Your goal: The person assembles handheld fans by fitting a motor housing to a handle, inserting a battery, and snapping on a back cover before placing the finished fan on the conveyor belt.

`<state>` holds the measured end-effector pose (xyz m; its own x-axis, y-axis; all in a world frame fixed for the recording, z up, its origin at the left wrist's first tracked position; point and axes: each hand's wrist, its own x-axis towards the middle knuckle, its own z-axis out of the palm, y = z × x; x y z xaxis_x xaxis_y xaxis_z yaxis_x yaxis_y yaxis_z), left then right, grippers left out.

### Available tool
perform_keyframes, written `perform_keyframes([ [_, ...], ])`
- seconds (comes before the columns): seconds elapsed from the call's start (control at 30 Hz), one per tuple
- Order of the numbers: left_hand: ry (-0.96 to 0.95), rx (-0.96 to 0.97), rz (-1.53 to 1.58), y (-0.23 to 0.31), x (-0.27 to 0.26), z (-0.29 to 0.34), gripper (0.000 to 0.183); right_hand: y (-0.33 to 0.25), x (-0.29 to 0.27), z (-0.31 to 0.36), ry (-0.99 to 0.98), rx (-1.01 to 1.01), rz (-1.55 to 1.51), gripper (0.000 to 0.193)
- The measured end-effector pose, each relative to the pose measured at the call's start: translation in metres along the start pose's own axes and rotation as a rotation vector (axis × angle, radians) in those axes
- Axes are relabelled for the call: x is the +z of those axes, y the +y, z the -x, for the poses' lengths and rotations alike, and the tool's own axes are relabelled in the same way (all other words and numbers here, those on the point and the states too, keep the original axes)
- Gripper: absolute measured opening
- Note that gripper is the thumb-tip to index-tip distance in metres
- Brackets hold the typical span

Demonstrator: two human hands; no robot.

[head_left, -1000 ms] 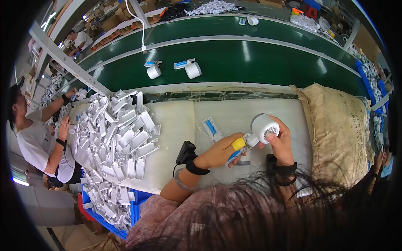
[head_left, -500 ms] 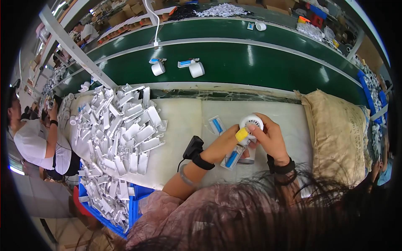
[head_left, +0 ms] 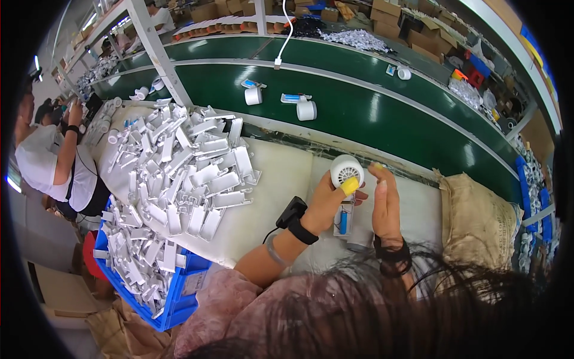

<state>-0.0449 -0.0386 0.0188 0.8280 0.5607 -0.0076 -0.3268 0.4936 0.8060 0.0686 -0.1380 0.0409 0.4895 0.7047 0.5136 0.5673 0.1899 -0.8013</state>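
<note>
My left hand (head_left: pixel 328 200) grips a white round fan housing (head_left: pixel 347 169) with a slotted grille, raised above the work surface. A yellow finger cot (head_left: pixel 349 186) covers its thumb, which presses at the grille's lower edge. My right hand (head_left: pixel 385 200) is upright just right of the housing, fingers stretched out and holding nothing; there is a bit of yellow at a fingertip. Below the hands lies a white casing with a blue cylindrical cell (head_left: pixel 343 222), beside a white cylindrical part (head_left: pixel 360 238) that is partly hidden.
White plastic shells (head_left: pixel 197 173) are heaped at left, with more in a blue crate (head_left: pixel 179 299). A woven sack (head_left: pixel 478 212) stands at right. Beyond runs a green conveyor belt (head_left: pixel 353 119) carrying fan units (head_left: pixel 306 109). A co-worker (head_left: pixel 54 158) is at far left.
My right hand has come off the fan housing and opened out beside it. My left hand still holds the housing, its grille now facing more toward me. The whole view has shifted and tilted.
</note>
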Motion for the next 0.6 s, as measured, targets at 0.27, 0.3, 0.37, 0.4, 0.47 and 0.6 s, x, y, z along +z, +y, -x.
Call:
perform_keyframes([
  [0.27, 0.126, 0.19, -0.015, -0.01, -0.007, -0.009, 0.035, -0.004, -0.003, 0.028, -0.152, 0.057, 0.092, 0.042],
  [0.3, 0.128, 0.187, -0.02, -0.01, -0.008, -0.009, 0.035, -0.003, 0.0, 0.028, -0.194, 0.047, 0.052, 0.042],
  [0.37, 0.104, 0.198, 0.007, -0.009, -0.009, -0.007, 0.036, 0.0, 0.003, 0.032, -0.19, 0.06, 0.022, 0.043],
  [0.4, 0.103, 0.194, 0.004, -0.01, -0.008, -0.008, 0.036, 0.002, 0.004, 0.034, -0.189, 0.07, -0.003, 0.044],
  [0.47, 0.122, 0.181, 0.002, -0.011, -0.008, -0.008, 0.036, 0.009, 0.008, 0.038, -0.188, 0.042, -0.034, 0.045],
  [0.6, 0.155, 0.183, 0.031, -0.014, -0.002, -0.005, 0.039, 0.002, 0.012, 0.041, -0.186, -0.16, 0.325, 0.052],
])
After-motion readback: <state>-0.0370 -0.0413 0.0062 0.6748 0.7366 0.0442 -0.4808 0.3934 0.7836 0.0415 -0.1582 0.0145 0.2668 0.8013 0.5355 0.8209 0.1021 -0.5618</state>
